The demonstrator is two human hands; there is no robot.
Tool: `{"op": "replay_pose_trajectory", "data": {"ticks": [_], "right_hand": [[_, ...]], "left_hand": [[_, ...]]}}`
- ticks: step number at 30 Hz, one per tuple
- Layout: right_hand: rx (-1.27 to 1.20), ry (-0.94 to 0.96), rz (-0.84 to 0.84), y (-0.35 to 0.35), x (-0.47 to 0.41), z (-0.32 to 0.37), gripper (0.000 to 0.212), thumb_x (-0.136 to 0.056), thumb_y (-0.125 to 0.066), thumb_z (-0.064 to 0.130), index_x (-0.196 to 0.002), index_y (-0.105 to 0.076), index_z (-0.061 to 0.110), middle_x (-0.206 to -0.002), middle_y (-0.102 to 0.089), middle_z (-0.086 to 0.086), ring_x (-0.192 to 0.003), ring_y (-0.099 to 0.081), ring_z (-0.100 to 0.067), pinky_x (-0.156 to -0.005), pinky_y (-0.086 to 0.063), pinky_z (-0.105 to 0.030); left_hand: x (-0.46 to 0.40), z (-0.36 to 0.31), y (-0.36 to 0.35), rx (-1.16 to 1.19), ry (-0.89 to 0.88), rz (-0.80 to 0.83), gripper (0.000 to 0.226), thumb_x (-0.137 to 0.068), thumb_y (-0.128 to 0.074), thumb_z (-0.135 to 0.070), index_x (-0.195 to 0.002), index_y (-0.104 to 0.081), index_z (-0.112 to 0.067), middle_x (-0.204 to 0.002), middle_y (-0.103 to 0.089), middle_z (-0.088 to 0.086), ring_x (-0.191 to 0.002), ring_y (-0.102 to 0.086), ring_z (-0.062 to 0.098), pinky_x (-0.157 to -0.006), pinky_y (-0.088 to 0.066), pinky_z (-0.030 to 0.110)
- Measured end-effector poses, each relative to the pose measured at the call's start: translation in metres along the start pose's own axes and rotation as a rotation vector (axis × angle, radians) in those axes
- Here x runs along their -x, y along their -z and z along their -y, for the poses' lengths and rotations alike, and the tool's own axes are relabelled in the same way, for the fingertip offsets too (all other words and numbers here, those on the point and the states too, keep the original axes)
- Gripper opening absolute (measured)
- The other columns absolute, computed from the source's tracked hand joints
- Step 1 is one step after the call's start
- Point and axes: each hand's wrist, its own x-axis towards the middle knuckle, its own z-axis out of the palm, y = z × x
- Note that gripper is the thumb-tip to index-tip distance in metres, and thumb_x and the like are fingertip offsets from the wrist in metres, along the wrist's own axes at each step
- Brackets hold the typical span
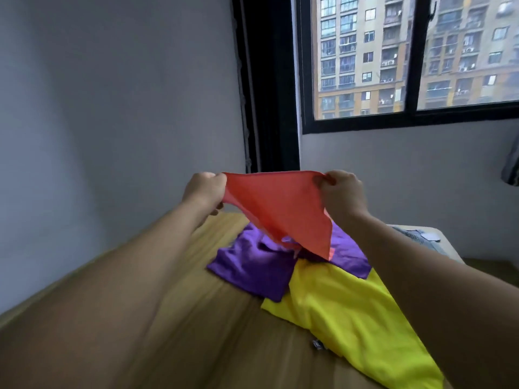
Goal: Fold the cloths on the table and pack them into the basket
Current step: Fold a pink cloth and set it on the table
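A red cloth [280, 209] hangs in the air above the wooden table [213, 318], stretched between both hands. My left hand [203, 190] pinches its left top corner and my right hand [341, 192] pinches its right top corner. The cloth's lower point dangles just over a purple cloth [252, 265] that lies spread on the table. A yellow cloth [354, 313] lies in front of the purple one, partly under my right forearm. No basket is in view.
A grey wall runs along the table's left side. A dark-framed window [407, 60] sits behind and to the right. A pale surface with papers [421, 237] lies at the far right. A small dark tag [318, 344] lies by the yellow cloth.
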Motion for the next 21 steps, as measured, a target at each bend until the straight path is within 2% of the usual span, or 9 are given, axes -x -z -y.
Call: {"op": "replay_pose_trajectory", "data": {"ticks": [3, 6, 7, 10, 12, 14, 17, 19, 21], "right_hand": [[-0.180, -0.021, 0.005, 0.004, 0.011, 0.058, 0.033, -0.087, -0.051, 0.020, -0.055, -0.052, 0.011, -0.050, -0.045, -0.002, -0.051, -0.040, -0.021, -0.051, -0.032, -0.031], [-0.347, -0.054, 0.068, 0.013, 0.025, 0.110, 0.033, -0.090, -0.048, 0.019, -0.058, -0.048, 0.016, -0.051, -0.037, 0.002, -0.047, -0.032, -0.014, -0.046, -0.027, -0.025], [-0.401, -0.083, 0.109, 0.017, 0.028, 0.122, 0.030, -0.092, -0.047, 0.021, -0.063, -0.050, 0.016, -0.053, -0.037, 0.002, -0.048, -0.033, -0.013, -0.046, -0.028, -0.025], [-0.508, -0.164, 0.294, 0.027, 0.047, 0.162, 0.023, -0.095, -0.050, 0.024, -0.080, -0.061, 0.011, -0.061, -0.047, -0.001, -0.054, -0.044, -0.013, -0.055, -0.044, -0.030], [-0.520, -0.143, 0.421, 0.033, 0.065, 0.185, 0.020, -0.094, -0.056, 0.023, -0.083, -0.064, 0.008, -0.069, -0.055, -0.005, -0.061, -0.053, -0.016, -0.069, -0.052, -0.035], [-0.531, -0.084, 0.485, 0.037, 0.085, 0.199, 0.017, -0.092, -0.062, 0.021, -0.088, -0.067, 0.005, -0.081, -0.062, -0.013, -0.073, -0.059, -0.023, -0.084, -0.055, -0.042], [-0.575, -0.004, 0.502, 0.038, 0.109, 0.210, 0.010, -0.090, -0.064, 0.015, -0.096, -0.068, 0.008, -0.089, -0.063, -0.018, -0.082, -0.059, -0.028, -0.090, -0.052, -0.050], [-0.560, -0.010, 0.536, 0.035, 0.119, 0.212, 0.019, -0.092, -0.060, 0.012, -0.111, -0.061, 0.008, -0.086, -0.063, -0.014, -0.082, -0.061, -0.028, -0.089, -0.054, -0.049], [-0.556, -0.047, 0.587, 0.032, 0.129, 0.213, 0.024, -0.094, -0.053, 0.004, -0.117, -0.051, 0.013, -0.079, -0.060, -0.012, -0.073, -0.059, -0.025, -0.081, -0.055, -0.043]], "left_hand": [[0.021, -0.022, 0.058, 0.207, 0.034, 0.042, 0.019, -0.084, -0.059, -0.024, -0.071, -0.062, -0.011, -0.061, -0.063, 0.006, -0.066, -0.058, 0.021, -0.065, -0.052, 0.033], [0.047, -0.038, 0.109, 0.335, -0.091, 0.170, 0.008, -0.083, -0.061, -0.015, -0.086, -0.066, -0.010, -0.084, -0.060, 0.008, -0.085, -0.058, 0.020, -0.088, -0.053, 0.041], [0.056, -0.043, 0.119, 0.377, -0.147, 0.187, 0.009, -0.087, -0.057, -0.009, -0.091, -0.065, -0.009, -0.089, -0.058, 0.008, -0.085, -0.057, 0.018, -0.088, -0.052, 0.037], [0.085, -0.061, 0.152, 0.641, -0.202, 0.238, 0.018, -0.091, -0.053, -0.010, -0.100, -0.069, -0.007, -0.099, -0.067, 0.001, -0.070, -0.062, 0.003, -0.069, -0.051, 0.014], [0.101, -0.069, 0.172, 0.739, -0.243, 0.308, 0.027, -0.089, -0.051, -0.014, -0.105, -0.070, -0.003, -0.108, -0.070, 0.003, -0.085, -0.065, 0.006, -0.081, -0.050, 0.018], [0.117, -0.073, 0.187, 0.777, -0.262, 0.319, 0.028, -0.087, -0.048, -0.015, -0.093, -0.073, -0.003, -0.102, -0.071, 0.007, -0.095, -0.064, 0.016, -0.088, -0.048, 0.031], [0.135, -0.076, 0.200, 0.867, -0.257, 0.267, 0.027, -0.084, -0.051, -0.012, -0.060, -0.064, -0.009, -0.070, -0.062, 0.007, -0.075, -0.064, 0.021, -0.089, -0.046, 0.038], [0.142, -0.074, 0.205, 0.772, -0.253, 0.165, 0.019, -0.077, -0.059, -0.015, -0.060, -0.059, -0.009, -0.065, -0.052, 0.009, -0.061, -0.054, 0.019, -0.076, -0.045, 0.036], [0.149, -0.068, 0.210, 0.627, -0.237, 0.028, 0.018, -0.074, -0.064, -0.019, -0.062, -0.058, -0.007, -0.063, -0.047, 0.010, -0.056, -0.047, 0.018, -0.061, -0.038, 0.030]]}}
